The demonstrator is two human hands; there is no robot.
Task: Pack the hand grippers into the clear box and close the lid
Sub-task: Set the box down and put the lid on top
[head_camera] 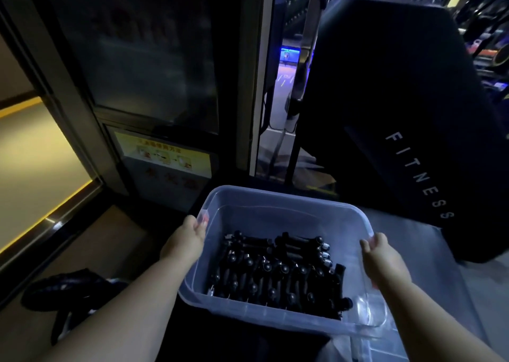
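Head view: the clear box (275, 195) sits low and centre, open at the top, with 1 hand on each side rim. The left hand (190, 237) grips the left rim, fingers curled over the edge. The right hand (378, 254) grips the right rim likewise, fingers hooked over the lip. Neither hand holds anything else.

The 2-sided hold looks meant to keep the box level so the contents do not slide. The hand grippers (275, 275) lie inside on the box floor, black, in rough rows toward the near side; none is seen outside.

Judgement: packing appears done, and the lid is not fitted. A clear plastic piece (358, 348) under the near right corner may be the lid; this is not confirmed. Whether the box rests on a support or is lifted cannot be told. A black machine (399, 113) marked FITNESS stands behind on the right.
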